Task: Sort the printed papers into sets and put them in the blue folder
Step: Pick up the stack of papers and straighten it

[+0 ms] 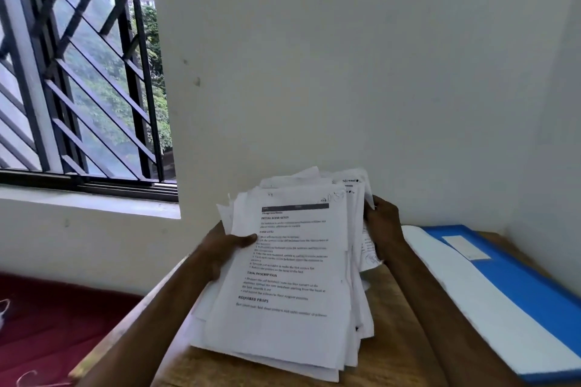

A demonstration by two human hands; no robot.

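A thick, uneven stack of printed papers point(289, 280) stands tilted on its lower edge on the wooden table point(393, 324). My left hand point(226, 248) grips the stack's left edge, thumb across the top printed page. On the stack's right edge my right hand point(382, 223) holds the sheets, fingers curled behind them. The blue folder point(515, 286) lies open on the table to the right, with white sheets point(471, 295) resting on its left half.
A white wall corner stands just behind the table. A barred window point(81, 72) with a white sill is at the left. A dark red surface point(47, 330) lies low at the left, beside the table's edge.
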